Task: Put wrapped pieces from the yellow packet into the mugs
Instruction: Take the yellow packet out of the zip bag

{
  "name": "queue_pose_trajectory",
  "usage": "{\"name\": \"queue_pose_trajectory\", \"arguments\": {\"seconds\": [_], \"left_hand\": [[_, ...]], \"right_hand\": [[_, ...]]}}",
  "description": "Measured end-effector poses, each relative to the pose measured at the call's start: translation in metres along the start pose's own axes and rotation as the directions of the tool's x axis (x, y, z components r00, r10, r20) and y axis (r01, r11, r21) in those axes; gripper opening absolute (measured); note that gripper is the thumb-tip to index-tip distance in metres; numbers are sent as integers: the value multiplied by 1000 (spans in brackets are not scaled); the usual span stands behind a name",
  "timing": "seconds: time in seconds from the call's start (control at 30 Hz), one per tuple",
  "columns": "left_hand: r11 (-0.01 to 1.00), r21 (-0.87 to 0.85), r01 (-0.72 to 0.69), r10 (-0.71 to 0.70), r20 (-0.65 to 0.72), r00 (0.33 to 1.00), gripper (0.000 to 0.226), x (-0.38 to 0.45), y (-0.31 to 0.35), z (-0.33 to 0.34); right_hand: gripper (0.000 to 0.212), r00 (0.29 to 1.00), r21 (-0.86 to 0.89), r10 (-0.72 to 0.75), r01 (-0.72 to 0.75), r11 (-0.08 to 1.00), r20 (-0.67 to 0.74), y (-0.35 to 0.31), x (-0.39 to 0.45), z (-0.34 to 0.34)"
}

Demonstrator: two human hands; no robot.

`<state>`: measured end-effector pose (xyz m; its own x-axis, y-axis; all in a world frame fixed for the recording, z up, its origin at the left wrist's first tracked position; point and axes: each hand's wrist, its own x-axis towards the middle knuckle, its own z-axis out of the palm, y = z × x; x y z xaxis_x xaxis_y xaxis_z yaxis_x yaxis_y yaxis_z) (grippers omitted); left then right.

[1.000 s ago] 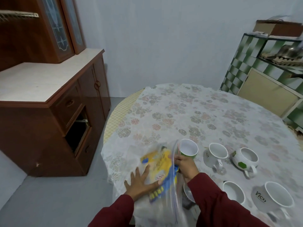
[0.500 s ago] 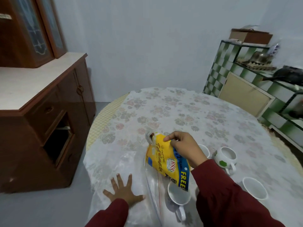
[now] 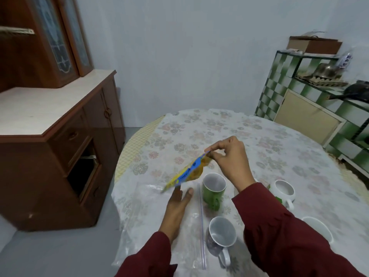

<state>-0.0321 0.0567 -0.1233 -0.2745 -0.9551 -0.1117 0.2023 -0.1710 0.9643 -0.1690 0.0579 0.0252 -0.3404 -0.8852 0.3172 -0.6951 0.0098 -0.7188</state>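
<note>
**Packet in the air, mugs all empty**

The round desk [image 3: 229, 136], covered in a flowered cloth, fills the middle of the view, with a dark wooden cabinet [image 3: 60, 136] to its left and a green-checked counter [image 3: 311, 108] at the far right. A clear plastic bag [image 3: 151, 216] with a zip strip lies flat on the near part of the desk.

Four mugs can be made out, all on the near right of the desk: a green mug [image 3: 214, 188], a grey patterned mug [image 3: 220, 236] nearest the person, a white mug [image 3: 284, 190] further right, and a white rim [image 3: 317, 230] partly hidden behind the right sleeve. The insides that show look empty; no wrapped piece is visible in any of them.

The right hand [image 3: 231, 158] pinches the top corner of the yellow packet [image 3: 189, 172] between thumb and fingertips, the other fingers loosely curled. The packet hangs tilted above the desk, just left of the green mug. The left hand [image 3: 177, 204] is flat and spread, holding nothing, its fingertips at or just under the packet's low end.

By my reckoning the task is barely begun: the packet must still be opened or reached into, and every mug remains to be filled.
</note>
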Motion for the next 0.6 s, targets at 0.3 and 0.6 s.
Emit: {"name": "queue_pose_trajectory", "arguments": {"seconds": [0.3,0.6], "left_hand": [[894,-446,49,-53,3,999,19,6,24,9],[811,-547,209,-226,36,973,54,-6,33,23]], "right_hand": [[7,991,98,25,-38,994,132,-5,-6,-7],[39,888,411,271,-419,810,370,18,-17,-7]]}}
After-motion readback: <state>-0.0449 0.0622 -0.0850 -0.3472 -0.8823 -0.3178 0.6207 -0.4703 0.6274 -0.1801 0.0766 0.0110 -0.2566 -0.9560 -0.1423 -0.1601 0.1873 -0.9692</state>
